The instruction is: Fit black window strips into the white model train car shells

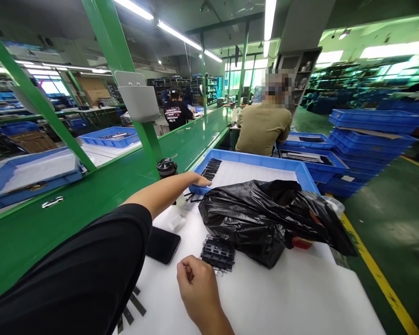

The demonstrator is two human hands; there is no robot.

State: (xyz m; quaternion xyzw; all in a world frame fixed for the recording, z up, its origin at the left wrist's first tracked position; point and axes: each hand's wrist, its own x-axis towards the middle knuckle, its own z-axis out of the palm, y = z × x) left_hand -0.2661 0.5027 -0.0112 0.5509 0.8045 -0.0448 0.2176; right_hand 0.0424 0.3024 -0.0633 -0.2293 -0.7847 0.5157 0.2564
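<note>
We've got a crinkly, shiny bag (251, 218) at one o'clock, slotted dark pieces (218, 253) beside our curled-shut right hand (197, 284), and flat black strips (212, 168) in the smooth tray (258, 160) at twelve, left hand (203, 181) at them, grip unclear.
</note>
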